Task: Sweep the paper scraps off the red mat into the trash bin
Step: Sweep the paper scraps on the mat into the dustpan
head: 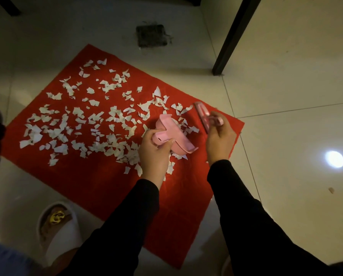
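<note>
A red mat (98, 188) lies on the tiled floor, strewn with several white paper scraps (70, 128) across its far half. My left hand (154, 150) grips the handle of a small pink dustpan (172, 134), held just above the mat near its right end. My right hand (219, 140) holds a small pink brush (203, 118) by its handle, with the brush head over the mat's right edge, a little right of the dustpan. No trash bin is in view.
A dark table leg (232, 36) stands on the floor beyond the mat's right end. A dark floor drain (151, 35) sits past the mat's far edge. A white slipper with a gold emblem (57, 226) rests at the mat's near left corner.
</note>
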The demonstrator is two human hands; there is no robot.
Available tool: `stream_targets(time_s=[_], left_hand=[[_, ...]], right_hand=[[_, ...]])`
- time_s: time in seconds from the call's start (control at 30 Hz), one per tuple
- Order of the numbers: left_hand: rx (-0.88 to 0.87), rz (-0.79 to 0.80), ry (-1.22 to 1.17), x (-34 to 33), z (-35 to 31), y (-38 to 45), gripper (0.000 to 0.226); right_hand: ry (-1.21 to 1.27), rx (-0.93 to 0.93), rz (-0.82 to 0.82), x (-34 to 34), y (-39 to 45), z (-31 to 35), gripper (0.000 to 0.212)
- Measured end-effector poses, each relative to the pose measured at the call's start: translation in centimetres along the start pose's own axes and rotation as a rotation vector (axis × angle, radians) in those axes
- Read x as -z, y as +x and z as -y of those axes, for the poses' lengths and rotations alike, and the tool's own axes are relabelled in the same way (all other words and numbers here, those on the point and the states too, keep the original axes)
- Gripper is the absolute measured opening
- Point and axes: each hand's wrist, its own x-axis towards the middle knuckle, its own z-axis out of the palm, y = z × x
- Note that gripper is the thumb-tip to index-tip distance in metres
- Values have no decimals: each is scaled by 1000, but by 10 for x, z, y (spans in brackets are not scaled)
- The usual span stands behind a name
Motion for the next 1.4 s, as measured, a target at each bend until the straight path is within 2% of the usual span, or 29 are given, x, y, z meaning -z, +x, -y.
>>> stream_targets(time_s=[0.1, 0.2, 0.3, 0.5, 0.67, 0.83, 0.93, 1.1, 1.2, 1.3, 1.4], left_hand=[[4, 5, 5, -1, -1, -2, 26], [2, 20, -1, -2, -1, -4, 26], [7, 22, 13, -2, 0, -4, 27], [-20, 37, 59, -4, 2, -5, 28], [-4, 17, 60, -2, 1, -5, 27], [8, 10, 47, -3, -3, -5, 27], [17, 18, 41, -3, -2, -6, 27], [7, 20, 20, -1, -1, -7, 26], [4, 14, 27, -1, 1, -6, 26], [1, 10, 28, -3, 3, -6, 27], [2, 18, 13, -5, 2, -6, 27]], right_hand=[[-22, -37, -120, 12, 15, -1, 29], [-102, -103, -140, 22, 31, -7, 34], [-165, -152, -94, 23, 42, -9, 41], [-294, -170, 89, 16, 51, 1, 40], [-172, -168, 207, 8, 50, 11, 32], [-69, -142, 65, 19, 53, 13, 27], [-138, -140, 13, 23, 57, 6, 29], [-232, -184, 86, 21, 44, -6, 35], [-283, -161, 198, 14, 36, -4, 27], [-165, -181, 271, 6, 30, 9, 23], [-62, -199, 244, 7, 31, 21, 23]])
